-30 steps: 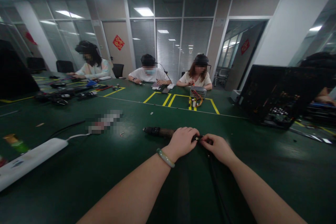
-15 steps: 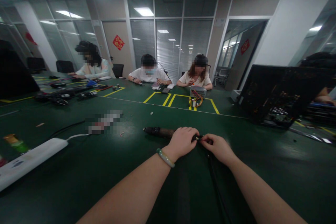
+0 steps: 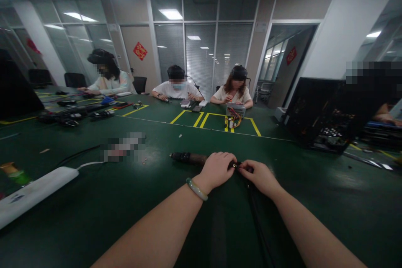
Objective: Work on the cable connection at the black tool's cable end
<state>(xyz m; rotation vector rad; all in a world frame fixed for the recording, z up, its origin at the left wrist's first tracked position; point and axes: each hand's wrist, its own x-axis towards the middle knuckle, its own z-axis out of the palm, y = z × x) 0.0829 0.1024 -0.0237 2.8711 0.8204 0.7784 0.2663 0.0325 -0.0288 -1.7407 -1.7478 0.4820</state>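
Note:
An electric screwdriver [image 3: 188,157] lies on the green tabletop, its narrow tip pointing left. My left hand [image 3: 220,168] is closed over its rear end, hiding most of that part. Just right of it, my right hand [image 3: 258,174] pinches at the cable end, where the black plug meets the tool; the fingers cover the exact joint. From under the right hand a black cable [image 3: 256,213] runs down toward the near edge. A small pale mark shows on the dark part between both hands.
A white power strip [image 3: 37,197] lies at the left beside a green-and-gold object [image 3: 15,173]. An open black computer case [image 3: 320,113] stands at the right. Across the table are several people, a grey box with coloured wires [image 3: 235,111], and a heap of black cables [image 3: 72,113].
The whole view has shifted slightly to the left. Both hands keep nearly the same hold on the screwdriver and its cable end.

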